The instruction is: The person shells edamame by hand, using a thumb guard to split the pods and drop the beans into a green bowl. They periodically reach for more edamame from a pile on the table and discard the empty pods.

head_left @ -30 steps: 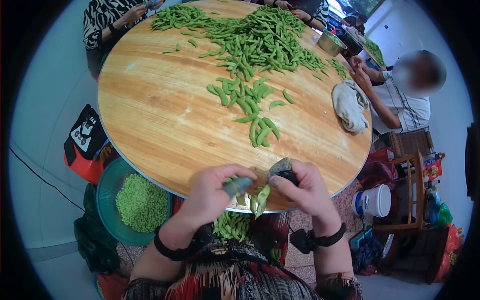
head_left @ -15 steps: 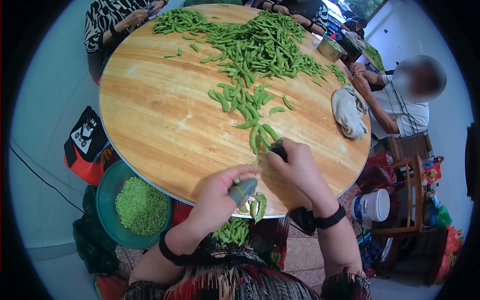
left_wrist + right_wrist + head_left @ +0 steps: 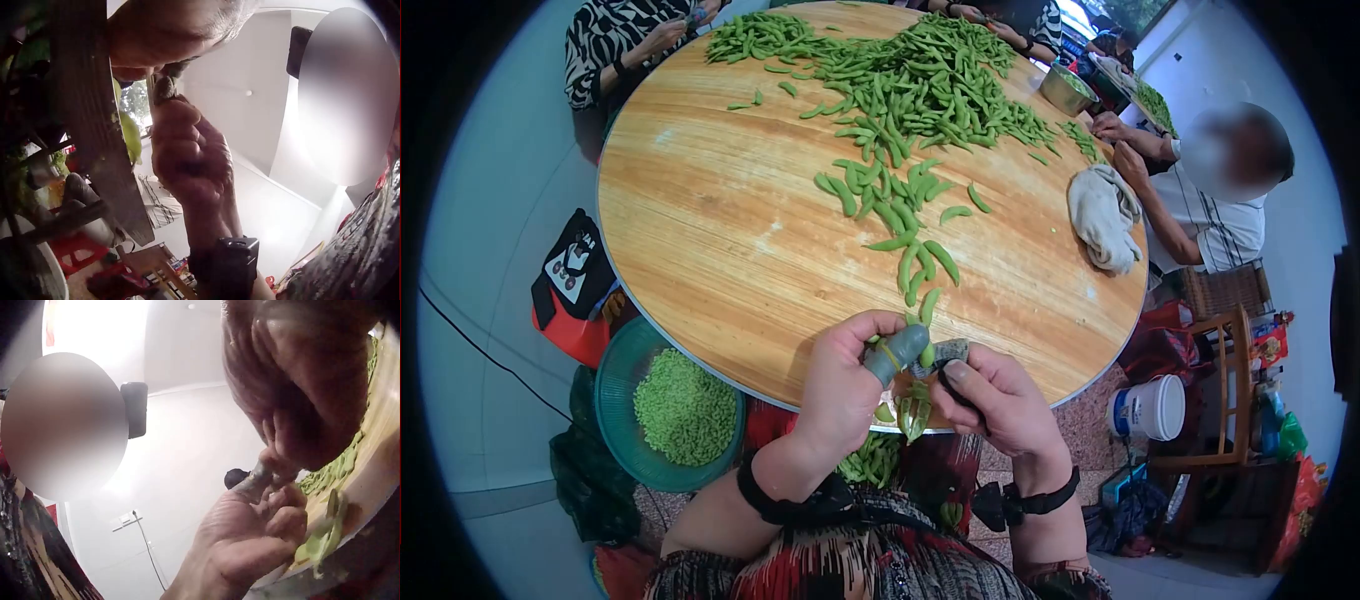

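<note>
Close to the near table edge, my two hands meet at one green soybean pod [image 3: 928, 322]. My left hand [image 3: 840, 385] pinches it; the thumb wears a grey-green cover [image 3: 900, 352] with a yellow band. From the other side my right hand [image 3: 1005, 400], fingers curled, grips it with its covered fingertips; a dark cover shows on them. The left wrist view shows the curled right hand [image 3: 187, 147] below the left. Under the hands, split pod shells [image 3: 913, 415] hang at the edge. Several loose pods [image 3: 920, 265] lie just beyond.
A big heap of pods [image 3: 920, 90] covers the far side of the round wooden table [image 3: 720, 230]. Left below stands a green basin [image 3: 617, 440] of shelled beans. A grey cloth [image 3: 1103, 218] lies at right, near a seated person. A white bucket [image 3: 1160, 408] is on the floor.
My right hand reached forward to the loose pods, then came back to the left hand with a pod. The left thumb now meets it at that pod.
</note>
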Available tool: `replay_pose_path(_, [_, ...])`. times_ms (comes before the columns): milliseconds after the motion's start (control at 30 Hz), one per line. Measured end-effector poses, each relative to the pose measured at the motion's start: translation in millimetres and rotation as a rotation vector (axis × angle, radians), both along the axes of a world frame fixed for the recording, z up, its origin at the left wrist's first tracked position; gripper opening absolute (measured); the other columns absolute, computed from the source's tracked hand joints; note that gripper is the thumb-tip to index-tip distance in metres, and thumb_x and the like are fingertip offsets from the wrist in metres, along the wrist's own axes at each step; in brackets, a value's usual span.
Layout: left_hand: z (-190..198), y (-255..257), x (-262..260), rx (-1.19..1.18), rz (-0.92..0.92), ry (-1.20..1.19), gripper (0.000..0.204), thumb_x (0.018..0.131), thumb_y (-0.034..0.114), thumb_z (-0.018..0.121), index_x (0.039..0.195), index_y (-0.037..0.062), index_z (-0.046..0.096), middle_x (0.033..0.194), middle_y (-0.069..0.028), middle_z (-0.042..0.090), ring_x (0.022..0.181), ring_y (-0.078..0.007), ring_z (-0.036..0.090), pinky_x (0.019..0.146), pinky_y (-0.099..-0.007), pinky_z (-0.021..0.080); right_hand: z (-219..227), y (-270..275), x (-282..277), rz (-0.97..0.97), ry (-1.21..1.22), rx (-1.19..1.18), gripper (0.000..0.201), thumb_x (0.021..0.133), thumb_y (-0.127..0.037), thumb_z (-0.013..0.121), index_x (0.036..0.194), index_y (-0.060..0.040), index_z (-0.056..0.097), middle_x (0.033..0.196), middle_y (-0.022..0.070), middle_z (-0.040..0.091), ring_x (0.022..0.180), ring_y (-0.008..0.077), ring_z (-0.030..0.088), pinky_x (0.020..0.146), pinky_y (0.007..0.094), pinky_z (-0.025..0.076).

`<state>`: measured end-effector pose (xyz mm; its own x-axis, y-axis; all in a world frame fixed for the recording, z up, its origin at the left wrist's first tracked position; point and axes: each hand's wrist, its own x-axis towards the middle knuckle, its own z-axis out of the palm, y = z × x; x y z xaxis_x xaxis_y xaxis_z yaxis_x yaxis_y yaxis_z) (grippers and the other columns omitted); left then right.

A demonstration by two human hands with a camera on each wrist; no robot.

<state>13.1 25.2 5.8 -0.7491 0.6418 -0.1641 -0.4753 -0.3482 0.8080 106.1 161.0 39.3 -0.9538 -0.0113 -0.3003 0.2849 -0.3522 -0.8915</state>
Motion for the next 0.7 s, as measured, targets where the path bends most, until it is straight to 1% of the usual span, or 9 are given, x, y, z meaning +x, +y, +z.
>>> replay_pose_path(100, [-7.8, 0.9, 9.4, 0.022, 0.039, 0.069, 0.008, 0.085, 0.007, 0.058, 0.092, 0.0024, 0.057, 0.082, -0.0025, 0.06, 0.058, -0.001, 0.044, 0.047, -0.0148, 0.029, -2.2, -7.0, 0.1, -0.063, -0.039, 0.156, 0.017, 0.095, -0.017, 0.043, 0.087, -0.0046, 0.049, 0.063, -0.0014, 0.044, 0.049, 0.0034, 0.032, 0.042, 0.0177, 0.026])
replay_pose_path(300, [-9.0, -19.8, 4.8, 0.171, -0.234, -0.158, 0.007, 0.085, 0.006, 0.058, 0.091, 0.0021, 0.057, 0.079, 0.0002, 0.056, 0.068, -0.0049, 0.053, 0.055, -0.0164, 0.04, -10.3, -14.8, 5.7, -0.099, -0.224, -0.356, 0.015, 0.094, -0.017, 0.046, 0.089, -0.0045, 0.054, 0.064, -0.0027, 0.047, 0.048, 0.0017, 0.034, 0.041, 0.0169, 0.025])
replay_pose_path(333, [-9.9, -18.2, 8.0, 0.17, -0.234, -0.16, 0.007, 0.085, 0.006, 0.058, 0.091, 0.0021, 0.057, 0.079, 0.0002, 0.056, 0.068, -0.0049, 0.053, 0.055, -0.0164, 0.04, -18.5, -15.9, 5.4, -0.118, -0.157, -0.19, 0.015, 0.094, -0.017, 0.047, 0.089, -0.0046, 0.054, 0.063, -0.0033, 0.048, 0.047, 0.0017, 0.034, 0.04, 0.0168, 0.025])
replay_pose_path(400, [-10.3, -11.7, 15.8, -0.161, -0.029, 0.4, 0.007, 0.086, 0.007, 0.058, 0.091, 0.0019, 0.058, 0.079, 0.0005, 0.056, 0.065, -0.0035, 0.051, 0.055, -0.0153, 0.039, -26.5, -20.7, 2.4, -0.134, -0.088, -0.021, 0.015, 0.094, -0.017, 0.048, 0.089, -0.0047, 0.054, 0.062, -0.0039, 0.048, 0.046, 0.0017, 0.034, 0.04, 0.0167, 0.024])
replay_pose_path(467, [-8.7, -11.7, 16.0, -0.156, 0.013, 0.416, 0.009, 0.086, 0.006, 0.057, 0.093, 0.0016, 0.058, 0.08, 0.0007, 0.056, 0.064, -0.0024, 0.049, 0.054, -0.0145, 0.037, -29.7, -26.2, -0.7, -0.223, 0.035, 0.342, 0.014, 0.093, -0.018, 0.05, 0.088, -0.0053, 0.055, 0.06, -0.0046, 0.047, 0.045, 0.0017, 0.032, 0.04, 0.0166, 0.023])
replay_pose_path(500, [-7.6, -11.9, 15.6, -0.151, 0.053, 0.432, 0.01, 0.086, 0.005, 0.056, 0.095, 0.0013, 0.058, 0.082, 0.001, 0.055, 0.063, -0.0014, 0.048, 0.053, -0.0137, 0.035, -26.4, -25.8, -1.5, -0.224, 0.033, 0.344, 0.014, 0.093, -0.018, 0.05, 0.088, -0.0053, 0.055, 0.06, -0.0046, 0.047, 0.045, 0.0017, 0.032, 0.04, 0.0166, 0.023])
replay_pose_path(567, [-3.4, -14.5, 9.4, -0.178, 0.019, 0.366, 0.014, 0.085, 0.003, 0.055, 0.098, 0.0005, 0.059, 0.084, 0.0006, 0.056, 0.066, -0.0017, 0.048, 0.055, -0.0135, 0.035, -15.9, -20.5, -6.5, -0.22, -0.084, -0.028, 0.018, 0.093, -0.02, 0.05, 0.086, -0.0053, 0.056, 0.06, -0.0055, 0.048, 0.045, 0.0015, 0.035, 0.041, 0.0164, 0.025])
replay_pose_path(633, [-5.5, -18.9, -2.2, -0.21, -0.019, 0.3, 0.017, 0.085, 0.0, 0.053, 0.101, -0.0003, 0.059, 0.085, 0.0002, 0.056, 0.068, -0.002, 0.049, 0.056, -0.0134, 0.036, -14.8, -4.5, -16.6, -0.138, -0.093, 0.028, 0.023, 0.091, -0.024, 0.053, 0.085, -0.0014, 0.055, 0.058, -0.0001, 0.051, 0.046, 0.0057, 0.041, 0.042, 0.0212, 0.033])
replay_pose_path(700, [-11.4, -22.4, -16.6, -0.102, 0.023, 0.246, 0.023, 0.084, -0.004, 0.051, 0.103, 0.0009, 0.061, 0.085, 0.0002, 0.057, 0.072, -0.002, 0.049, 0.057, -0.0131, 0.035, -18.5, 12.4, -32.7, -0.196, 0.049, 1.063, 0.026, 0.087, -0.025, 0.057, 0.087, 0.0017, 0.054, 0.058, 0.0112, 0.055, 0.047, 0.0194, 0.052, 0.045, 0.0319, 0.041])
